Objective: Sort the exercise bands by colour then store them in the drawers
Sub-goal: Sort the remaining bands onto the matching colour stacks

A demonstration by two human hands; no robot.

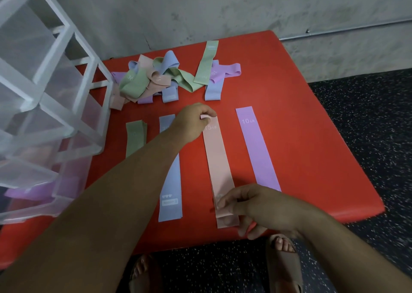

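A pink band (217, 159) marked 15 LB lies lengthwise on the red bench (301, 119). My left hand (194, 120) pinches its far end and my right hand (258, 205) pinches its near end. Beside it lie flat a purple band (256, 150) marked 10 LB on the right, a blue band (171, 185) on the left, and a green band (134, 137) further left. A tangled pile of mixed bands (151, 78) sits at the back of the bench. A few more loose bands (211, 72) lie right of the pile.
A clear plastic drawer unit (44, 105) stands on the bench's left side, with a purple band (31, 191) inside a low drawer. A grey wall is behind. Dark speckled floor (367, 136) surrounds the bench. My feet in sandals (283, 263) are below the front edge.
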